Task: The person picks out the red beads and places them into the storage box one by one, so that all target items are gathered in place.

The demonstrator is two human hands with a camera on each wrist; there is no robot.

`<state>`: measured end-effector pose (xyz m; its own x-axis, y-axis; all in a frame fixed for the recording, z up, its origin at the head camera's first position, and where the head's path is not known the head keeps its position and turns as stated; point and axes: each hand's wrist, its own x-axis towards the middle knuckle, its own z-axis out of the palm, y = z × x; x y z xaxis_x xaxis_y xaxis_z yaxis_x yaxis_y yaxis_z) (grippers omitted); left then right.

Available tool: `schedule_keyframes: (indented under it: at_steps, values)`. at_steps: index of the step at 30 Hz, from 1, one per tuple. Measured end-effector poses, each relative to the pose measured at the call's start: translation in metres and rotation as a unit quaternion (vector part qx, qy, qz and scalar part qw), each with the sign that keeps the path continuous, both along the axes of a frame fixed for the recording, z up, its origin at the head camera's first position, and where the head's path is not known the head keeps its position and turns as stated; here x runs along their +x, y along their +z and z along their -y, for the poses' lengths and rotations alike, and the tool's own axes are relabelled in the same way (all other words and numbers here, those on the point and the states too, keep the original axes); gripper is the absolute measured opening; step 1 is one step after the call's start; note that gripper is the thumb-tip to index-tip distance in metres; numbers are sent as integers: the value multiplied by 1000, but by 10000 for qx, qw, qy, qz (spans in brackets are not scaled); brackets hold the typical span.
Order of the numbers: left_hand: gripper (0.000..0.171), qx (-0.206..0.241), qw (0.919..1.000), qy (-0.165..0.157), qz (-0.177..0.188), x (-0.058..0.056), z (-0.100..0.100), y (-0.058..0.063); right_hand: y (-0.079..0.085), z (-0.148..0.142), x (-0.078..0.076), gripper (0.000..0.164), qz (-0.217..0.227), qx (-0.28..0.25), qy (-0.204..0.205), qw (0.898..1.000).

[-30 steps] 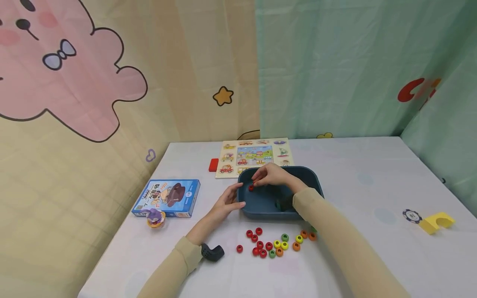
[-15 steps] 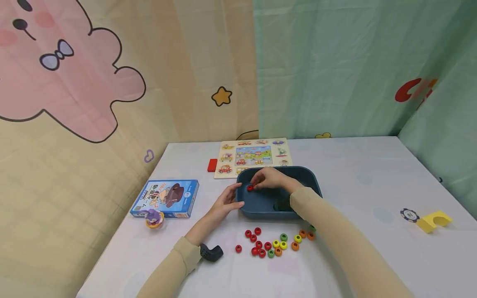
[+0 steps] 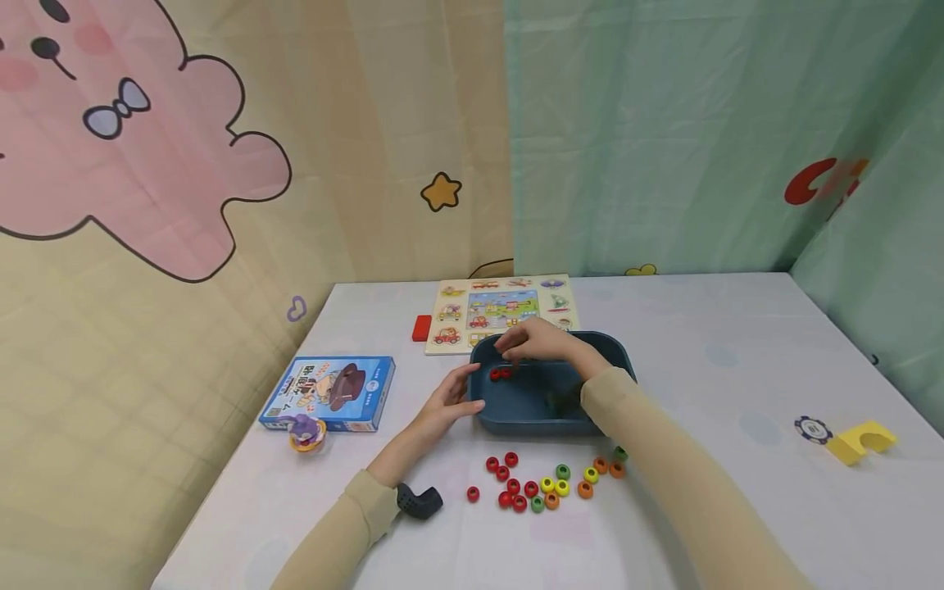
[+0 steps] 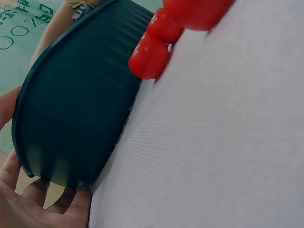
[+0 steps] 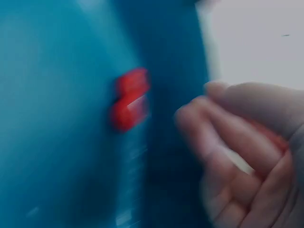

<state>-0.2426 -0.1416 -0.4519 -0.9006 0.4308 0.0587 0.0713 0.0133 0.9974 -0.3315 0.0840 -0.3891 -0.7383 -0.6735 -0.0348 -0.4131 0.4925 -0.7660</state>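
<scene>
A dark teal tray [image 3: 538,426] stands at the table's middle. My left hand [image 3: 445,401] holds its left end, fingers against the outer wall and thumb at the rim; the left wrist view shows these fingers [image 4: 35,194]. My right hand [image 3: 542,340] is over the tray's far left part, fingers curled. In the blurred right wrist view, a red bead [image 5: 275,137] shows as a sliver beneath the thumb, mostly hidden by the hand. Two red beads [image 3: 501,374] lie side by side in the tray, just apart from the fingertips. A dark shape in the tray is partly hidden by the right sleeve.
Several red beads [image 3: 513,486] lie before the tray, with yellow beads [image 3: 555,487], green and orange ones to their right. A black elbow-shaped piece [image 3: 419,501] is near the left sleeve. Around stand a blue box [image 3: 332,389], puzzle board [image 3: 504,307] and yellow arch block [image 3: 861,442].
My right hand has let go of a red bead, which now lies beside the other in the tray, and has lifted slightly. The left hand has kept its place.
</scene>
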Motion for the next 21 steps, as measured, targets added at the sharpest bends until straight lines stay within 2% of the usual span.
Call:
schedule_keyframes:
  at_steps: [4,7,10,14,17,21]
  values:
    - [57,-51,10000,54,57,-1,0,0,32,-7,17,30,89,-500,164,9986]
    - [57,-71,9999,60,60,-1,0,-1,50,-10,38,30,-204,-864,413,9952]
    - [58,-48,10000,50,54,-2,1,-1,59,-14,67,29,-519,-1035,617,9914]
    - [59,-97,9999,80,-2,-2,1,-1,58,-20,106,26,-799,-1051,877,9874]
    - [58,-147,9998,107,-33,-2,1,-1,50,-25,131,23,-874,-1126,1067,9840]
    - [58,-128,9998,120,15,-1,0,0,22,-30,149,22,-634,-1250,1215,9827]
